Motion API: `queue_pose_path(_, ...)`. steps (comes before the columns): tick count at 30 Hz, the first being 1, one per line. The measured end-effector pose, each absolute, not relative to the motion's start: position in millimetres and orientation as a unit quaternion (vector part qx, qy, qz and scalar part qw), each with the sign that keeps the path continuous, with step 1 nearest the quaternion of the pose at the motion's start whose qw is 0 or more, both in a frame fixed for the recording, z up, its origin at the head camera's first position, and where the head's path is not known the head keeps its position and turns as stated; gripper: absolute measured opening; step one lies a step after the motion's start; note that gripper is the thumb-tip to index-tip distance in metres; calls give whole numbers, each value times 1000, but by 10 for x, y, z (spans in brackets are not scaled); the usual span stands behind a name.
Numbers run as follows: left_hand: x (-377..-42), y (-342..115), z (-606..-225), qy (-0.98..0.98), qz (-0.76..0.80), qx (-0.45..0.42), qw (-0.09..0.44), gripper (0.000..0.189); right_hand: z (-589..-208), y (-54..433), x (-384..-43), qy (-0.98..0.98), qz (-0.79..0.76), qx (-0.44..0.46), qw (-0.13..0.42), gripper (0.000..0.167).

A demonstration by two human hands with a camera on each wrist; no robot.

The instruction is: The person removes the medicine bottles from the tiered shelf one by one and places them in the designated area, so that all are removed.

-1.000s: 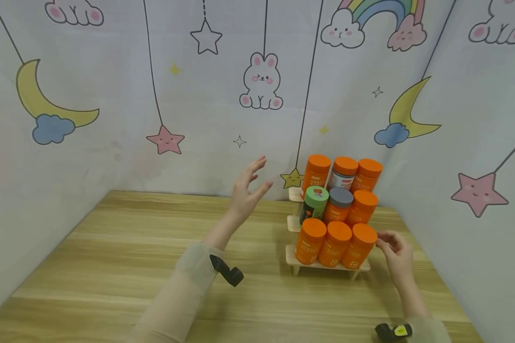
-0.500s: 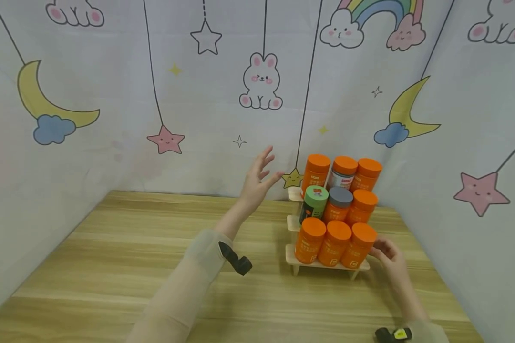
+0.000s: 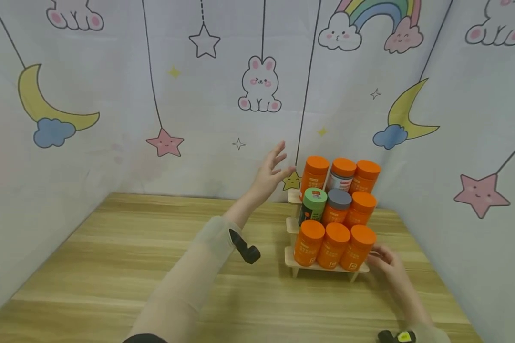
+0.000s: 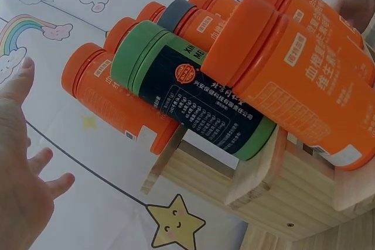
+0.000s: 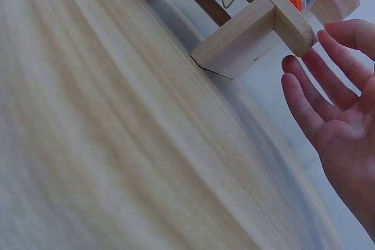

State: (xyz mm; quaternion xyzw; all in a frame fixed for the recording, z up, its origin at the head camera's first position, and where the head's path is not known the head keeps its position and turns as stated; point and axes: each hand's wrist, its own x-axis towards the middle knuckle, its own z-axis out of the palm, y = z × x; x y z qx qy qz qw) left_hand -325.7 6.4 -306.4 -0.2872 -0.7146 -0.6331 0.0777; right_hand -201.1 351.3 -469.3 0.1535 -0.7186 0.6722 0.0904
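Note:
A three-tier wooden rack point(image 3: 290, 257) bears several jars in three rows. Most are orange, like the front jar point(image 3: 310, 244). The middle row has a dark jar with a green lid point(image 4: 196, 95) and a grey-lidded orange jar point(image 3: 337, 206). A white-labelled jar with an orange lid point(image 3: 341, 175) stands in the top row. My left hand point(image 3: 271, 177) hovers left of the top tier, fingers spread, apart from the jars. My right hand point(image 5: 348, 100) is at the right end of the lowest tier, fingers loosely bent; whether its fingertips touch the wood I cannot tell.
The rack stands on a wood-grain table point(image 3: 154, 267), toward its right side. Behind and at both sides hangs a pale cloth backdrop point(image 3: 214, 105) printed with stars, moons and rabbits. The right-hand backdrop is close to my right arm.
My left hand has moved right and upward, closer to the rack's top tier. My right hand has shifted slightly left and down beside the lowest tier. The jars keep their places.

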Motion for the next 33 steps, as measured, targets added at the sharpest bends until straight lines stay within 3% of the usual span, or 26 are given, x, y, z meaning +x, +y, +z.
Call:
queue_pose_path(11,-3326,253,-3026,-717,-625,-308,-7,76,-4692,3555,-2010,-771,622,140,15,38)
queue_pose_path(33,-3374,447,-3165,-733,-593,-327,-66,72,-4764,3594,-2022,-719,669,186,-19,45)
